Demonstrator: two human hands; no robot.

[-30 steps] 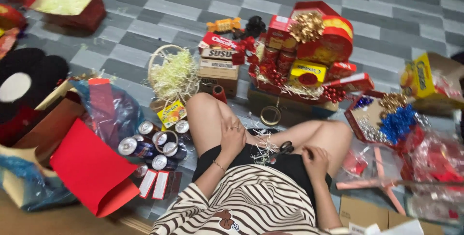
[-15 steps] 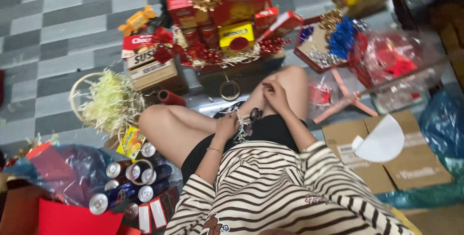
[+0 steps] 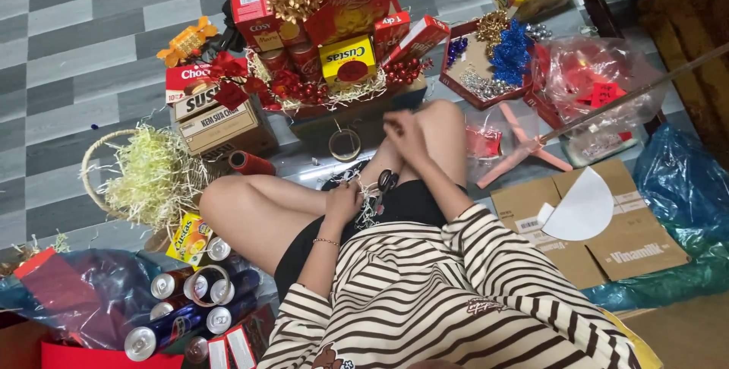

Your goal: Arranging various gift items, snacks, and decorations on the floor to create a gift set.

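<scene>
- On the grey checked tile floor (image 3: 83,42), we sit cross-legged in a striped top, with our left hand (image 3: 345,203) low in our lap, curled on a tangle of pale shredded strands (image 3: 367,209) beside the black-handled scissors (image 3: 386,181).
- Our right hand (image 3: 404,132) is raised above the right knee, fingers pinched narrowly together; we cannot tell whether a thin strand runs between them.
- We judge the step in hand to be sorting or pulling apart the strands, just in front of the decorated gift hamper of red and yellow boxes with a gold bow (image 3: 326,27).
- The next move, as we judge it, calls for a steady pull with the right hand while the left pins the tangle, keeping clear of the scissor blades.
- The round wicker basket full of yellow-green paper shred (image 3: 148,175) lies at our left, blue drink cans (image 3: 190,301) beside our left thigh.
- Against the picture a half second ago, our right hand has lifted away from the left, where both then met in the lap; the view has swung slightly too.
</scene>
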